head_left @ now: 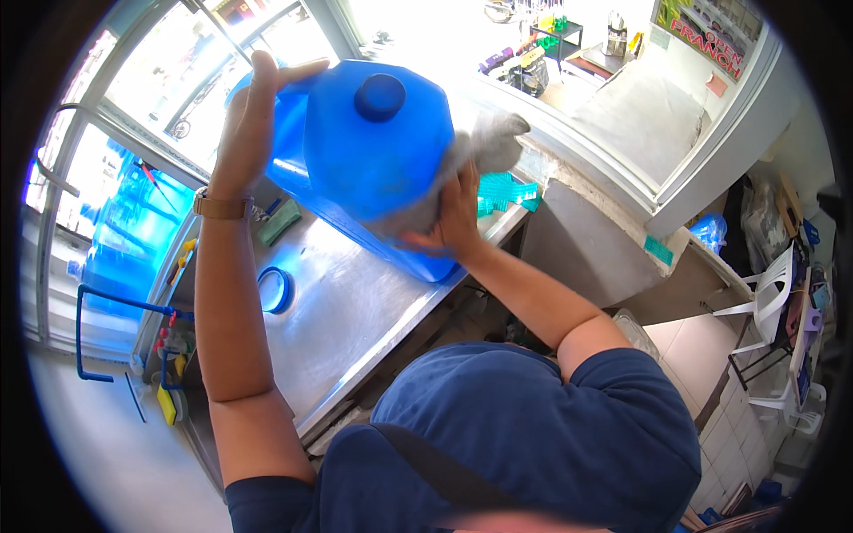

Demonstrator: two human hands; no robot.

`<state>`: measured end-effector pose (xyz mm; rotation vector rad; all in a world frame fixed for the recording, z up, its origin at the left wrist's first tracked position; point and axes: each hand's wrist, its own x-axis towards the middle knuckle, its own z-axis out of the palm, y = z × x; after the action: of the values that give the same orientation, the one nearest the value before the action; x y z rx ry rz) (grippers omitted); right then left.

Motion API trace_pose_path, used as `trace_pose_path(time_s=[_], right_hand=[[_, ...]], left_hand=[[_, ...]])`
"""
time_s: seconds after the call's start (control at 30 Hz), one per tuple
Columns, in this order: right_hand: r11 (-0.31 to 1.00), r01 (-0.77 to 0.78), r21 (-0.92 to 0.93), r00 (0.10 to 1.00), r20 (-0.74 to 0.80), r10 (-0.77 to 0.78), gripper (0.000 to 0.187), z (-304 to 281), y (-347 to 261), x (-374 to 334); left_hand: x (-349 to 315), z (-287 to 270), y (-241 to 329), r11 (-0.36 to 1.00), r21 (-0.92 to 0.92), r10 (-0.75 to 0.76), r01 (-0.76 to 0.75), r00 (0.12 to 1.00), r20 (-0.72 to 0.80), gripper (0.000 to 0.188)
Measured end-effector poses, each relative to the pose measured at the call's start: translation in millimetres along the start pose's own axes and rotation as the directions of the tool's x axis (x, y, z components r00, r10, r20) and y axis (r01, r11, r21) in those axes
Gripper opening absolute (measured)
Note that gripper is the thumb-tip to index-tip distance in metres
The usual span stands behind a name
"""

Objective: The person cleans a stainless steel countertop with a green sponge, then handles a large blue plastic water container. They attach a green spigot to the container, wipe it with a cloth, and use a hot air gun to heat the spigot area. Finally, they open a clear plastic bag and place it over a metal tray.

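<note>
A big blue water container point(382, 151) with a dark blue round cap point(380, 97) rests tilted on the steel counter point(329, 329). My left hand point(251, 124), with a brown-banded watch on its wrist, lies against the container's upper left edge, its fingers stretched apart. On the near right side, my right hand point(458, 213) presses a grey cloth point(489, 147) to the container wall. Motion blurs the cloth and part of that hand. A loose blue round lid point(275, 290) sits on the counter, close to my left forearm.
A green block point(280, 222) lies behind the lid. Teal mesh point(505, 194) is on the ledge to the right of the container. Translucent blue bottles point(133, 231) stand on the left by the window. White plastic chairs point(771, 289) are at the far right.
</note>
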<state>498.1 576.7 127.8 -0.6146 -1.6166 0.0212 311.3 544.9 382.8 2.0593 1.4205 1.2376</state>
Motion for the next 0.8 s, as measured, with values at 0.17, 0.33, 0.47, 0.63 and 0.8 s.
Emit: trace_pose_path(time_s=[0.17,0.33,0.47,0.63,0.8], right_hand=[[0.976,-0.125,-0.180,0.916,0.358,0.183,0.109,-19.8,26.4,-115.5],[0.985,-0.113,-0.127,0.932,0.331,0.149,0.119,-34.6,39.5,-94.1],[0.989,0.148,-0.027,0.968,0.211,-0.139,0.119,-23.5,24.4,-4.4],[0.987,0.149,0.056,0.981,0.120,-0.155,0.112,-28.9,-26.4,100.8],[0.941,0.245,0.236,0.950,0.133,-0.281,0.054,-29.4,-44.4,183.7]], left_hand=[[-1.3,3.0,-0.8,0.998,0.054,0.046,-0.044,0.999,-0.026,0.085],[-0.9,6.2,-2.4,0.999,0.036,0.033,-0.032,0.999,-0.039,0.084],[-1.3,4.8,-0.6,1.000,0.026,0.018,-0.017,0.999,-0.035,0.082],[-2.3,1.2,-2.1,0.999,0.008,0.042,-0.042,0.998,-0.035,0.081],[0.5,-1.4,-9.3,0.998,0.058,-0.031,0.038,0.992,-0.126,0.085]])
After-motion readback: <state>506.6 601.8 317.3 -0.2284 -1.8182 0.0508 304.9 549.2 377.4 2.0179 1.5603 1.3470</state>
